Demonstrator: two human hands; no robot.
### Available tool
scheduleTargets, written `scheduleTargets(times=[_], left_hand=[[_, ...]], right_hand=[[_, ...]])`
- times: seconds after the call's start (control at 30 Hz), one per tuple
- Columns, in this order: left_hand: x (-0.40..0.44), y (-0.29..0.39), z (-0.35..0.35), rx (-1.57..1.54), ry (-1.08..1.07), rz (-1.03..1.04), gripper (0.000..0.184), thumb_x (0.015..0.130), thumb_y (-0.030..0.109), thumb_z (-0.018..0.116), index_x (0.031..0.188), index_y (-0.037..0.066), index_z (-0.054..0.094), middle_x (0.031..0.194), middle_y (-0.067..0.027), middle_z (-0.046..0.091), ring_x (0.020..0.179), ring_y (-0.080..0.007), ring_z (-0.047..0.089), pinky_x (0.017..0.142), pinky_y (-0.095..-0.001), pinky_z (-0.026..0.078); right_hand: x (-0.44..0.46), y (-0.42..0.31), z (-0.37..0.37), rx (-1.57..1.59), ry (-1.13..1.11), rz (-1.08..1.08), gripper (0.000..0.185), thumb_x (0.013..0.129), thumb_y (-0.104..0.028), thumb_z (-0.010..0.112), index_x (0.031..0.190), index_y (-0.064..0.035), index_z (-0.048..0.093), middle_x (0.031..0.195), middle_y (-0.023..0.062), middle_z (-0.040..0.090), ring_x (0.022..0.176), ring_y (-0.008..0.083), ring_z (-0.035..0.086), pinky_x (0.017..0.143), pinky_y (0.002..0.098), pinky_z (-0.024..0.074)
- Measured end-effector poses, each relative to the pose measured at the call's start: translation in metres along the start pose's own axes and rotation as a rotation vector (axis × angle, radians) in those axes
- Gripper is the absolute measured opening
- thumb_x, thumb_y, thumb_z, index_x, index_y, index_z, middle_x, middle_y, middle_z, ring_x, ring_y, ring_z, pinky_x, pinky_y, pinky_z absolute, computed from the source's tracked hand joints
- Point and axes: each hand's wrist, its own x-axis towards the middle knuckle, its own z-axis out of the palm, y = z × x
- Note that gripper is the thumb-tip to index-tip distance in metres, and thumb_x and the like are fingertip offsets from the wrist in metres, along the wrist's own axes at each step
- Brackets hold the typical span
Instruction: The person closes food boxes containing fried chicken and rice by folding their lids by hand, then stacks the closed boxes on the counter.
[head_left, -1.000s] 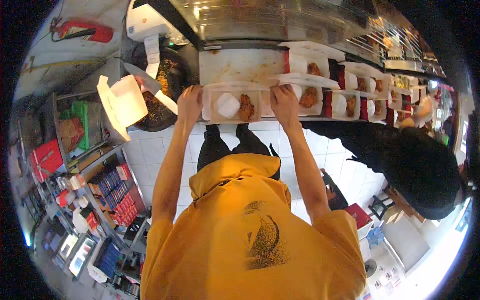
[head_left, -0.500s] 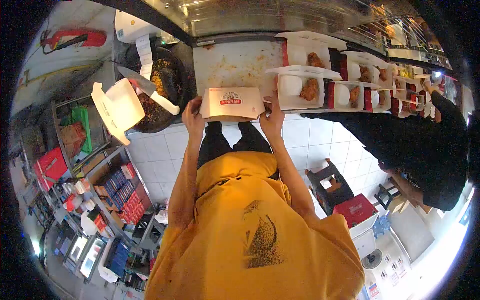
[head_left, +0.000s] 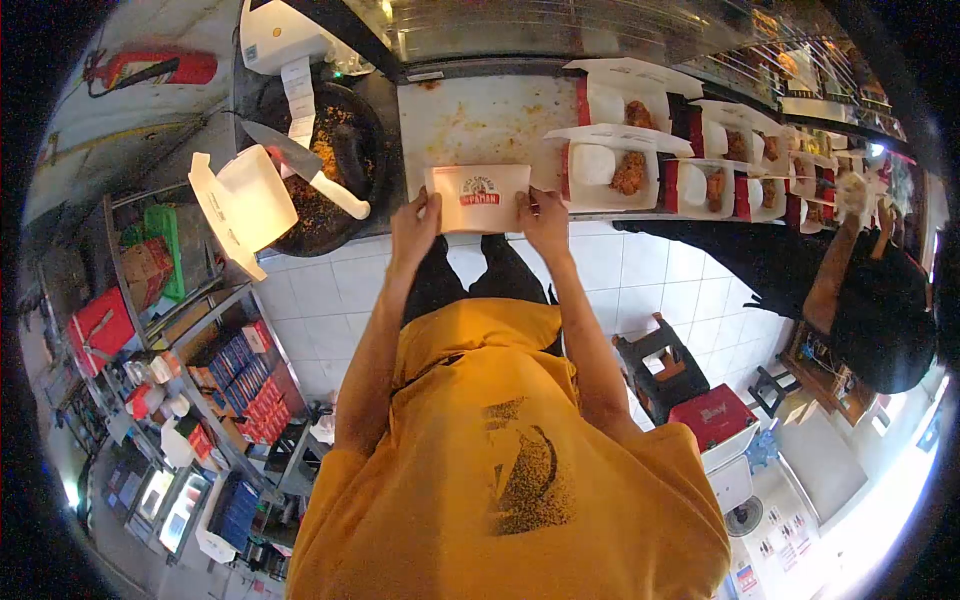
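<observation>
A cardboard food box [head_left: 478, 197] with a red and black printed logo is held upright at the counter's front edge. My left hand [head_left: 413, 228] grips its left side, thumb against the printed face. Its right side is pinched by my right hand [head_left: 544, 224]. Behind the box lies a pale, stained work surface [head_left: 480, 115]. To the right stand open boxes with white rice [head_left: 592, 164] and pieces of fried chicken [head_left: 629, 173]. What is inside the held box is hidden.
At left, a white-handled knife [head_left: 310, 170] lies across a large dark mortar [head_left: 372, 115] with chili-coloured food, beside an open carton [head_left: 255, 200]. A printer [head_left: 280, 38] trails a paper strip. A co-worker in black [head_left: 880, 320] reaches over boxes at right. A dark stool [head_left: 660, 365] stands behind.
Both hands have drawn closer together around the box, and its printed face now looks taller and narrower. The co-worker's arms and body have shifted at the right.
</observation>
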Motion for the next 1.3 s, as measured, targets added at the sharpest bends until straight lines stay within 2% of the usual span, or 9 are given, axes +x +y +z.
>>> scheduleTargets(times=[0.13,0.3,0.37,0.57,0.77,1.0,1.03,1.13,1.3], left_hand=[[-0.010,-0.004,0.025,0.013,0.148,-0.047,0.045,0.100,0.022,0.054,0.127,-0.013,0.059,0.090,-0.0275,0.071,0.090,-0.0428,0.070,0.079,-0.0462,0.055],[-0.001,0.004,0.012,0.598,0.198,0.529,0.069,0.097,0.030,0.056,0.151,-0.007,0.034,0.153,-0.0279,0.038,0.145,-0.0380,0.033,0.117,-0.0584,0.024],[0.005,0.002,0.011,0.655,0.009,0.605,0.080,0.096,0.038,0.057,0.154,-0.006,0.026,0.164,-0.0236,0.021,0.153,-0.0359,0.017,0.121,-0.0607,0.011],[0.026,0.013,-0.040,0.696,-0.326,0.773,0.110,0.078,0.057,0.072,0.153,-0.009,0.026,0.160,-0.0287,0.025,0.151,-0.0409,0.021,0.123,-0.0548,0.018],[0.044,0.000,-0.047,0.335,-0.393,0.781,0.111,0.066,0.040,0.087,0.152,-0.001,0.031,0.156,-0.0296,0.033,0.143,-0.0483,0.035,0.117,-0.0486,0.035],[0.022,-0.035,-0.005,-0.024,-0.020,0.809,0.068,0.078,0.024,0.081,0.141,0.013,0.058,0.158,-0.0266,0.034,0.144,-0.0443,0.037,0.116,-0.0481,0.037],[0.007,-0.043,0.010,-0.196,-0.034,0.570,0.060,0.074,0.000,0.073,0.132,0.015,0.068,0.161,-0.0274,0.024,0.147,-0.0448,0.029,0.112,-0.0432,0.040],[-0.018,-0.049,0.036,-0.373,0.024,0.405,0.057,0.076,0.000,0.072,0.131,0.015,0.068,0.161,-0.0283,0.025,0.147,-0.0445,0.029,0.111,-0.0439,0.042],[-0.031,-0.020,0.003,0.119,-0.048,0.612,0.083,0.077,-0.004,0.072,0.152,0.021,0.044,0.162,-0.0276,0.021,0.145,-0.0453,0.034,0.105,-0.0430,0.050]], right_hand=[[-0.006,0.024,0.026,-0.231,0.055,-0.056,0.034,0.095,-0.018,0.058,0.118,0.0072,0.061,0.102,0.0287,0.062,0.087,0.0452,0.062,0.080,0.0504,0.0520],[-0.005,-0.023,0.005,-0.521,0.017,-0.364,0.059,0.097,-0.022,0.054,0.150,0.0001,0.040,0.159,0.0212,0.031,0.148,0.0419,0.026,0.118,0.0537,0.0283],[0.000,-0.015,0.006,-0.508,-0.126,-0.441,0.059,0.100,-0.026,0.051,0.151,0.0018,0.037,0.161,0.0229,0.026,0.149,0.0437,0.022,0.119,0.0531,0.0266],[0.021,-0.007,-0.033,-0.520,-0.459,-0.532,0.097,0.073,-0.046,0.078,0.155,-0.0148,0.037,0.165,0.0214,0.018,0.152,0.0423,0.016,0.120,0.0558,0.0238],[0.037,-0.014,-0.040,-0.500,-0.445,-0.609,0.089,0.062,-0.047,0.084,0.141,-0.0174,0.056,0.157,0.0194,0.036,0.149,0.0390,0.028,0.117,0.0657,0.0215],[0.006,0.018,-0.015,-0.014,-0.190,-0.456,0.052,0.078,-0.012,0.075,0.128,-0.0222,0.071,0.159,0.0241,0.033,0.148,0.0394,0.032,0.118,0.0443,0.0339],[-0.008,0.023,-0.003,0.117,-0.121,-0.355,0.049,0.080,-0.007,0.074,0.127,-0.0217,0.071,0.159,0.0246,0.032,0.148,0.0385,0.033,0.117,0.0426,0.0357],[-0.034,0.045,0.020,0.221,-0.012,-0.164,0.043,0.087,0.002,0.067,0.124,-0.0194,0.073,0.156,0.0268,0.035,0.144,0.0363,0.038,0.112,0.0382,0.0411],[-0.035,0.040,-0.009,-0.032,-0.201,-0.292,0.054,0.085,0.000,0.063,0.136,-0.0192,0.063,0.156,0.0277,0.035,0.129,0.0427,0.054,0.100,0.0441,0.0525]])
